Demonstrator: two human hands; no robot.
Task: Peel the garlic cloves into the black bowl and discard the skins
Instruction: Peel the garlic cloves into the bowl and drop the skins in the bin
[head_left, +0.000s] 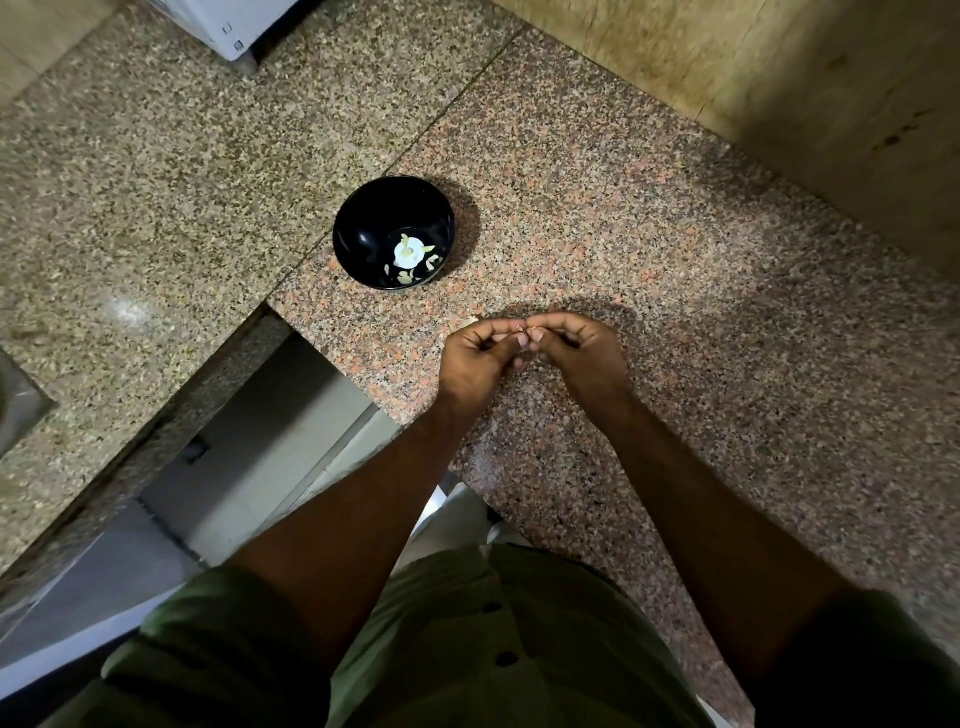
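Pinching one small garlic clove (524, 328) between left hand (475, 358) and right hand (582, 353), fingertips meeting; black bowl (358, 208) ahead-left, nearer the left

The bowl (394, 232) sits on the counter (649, 249), beyond both hands (530, 347).

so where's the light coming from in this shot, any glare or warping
Head view: shadows of the black bowl and both hands fall to the right, so the light likely comes from the left; a glare patch sits on the granite counter at left; wide-angle bending at the edges; the clove between left hand and right hand is too small to make out.
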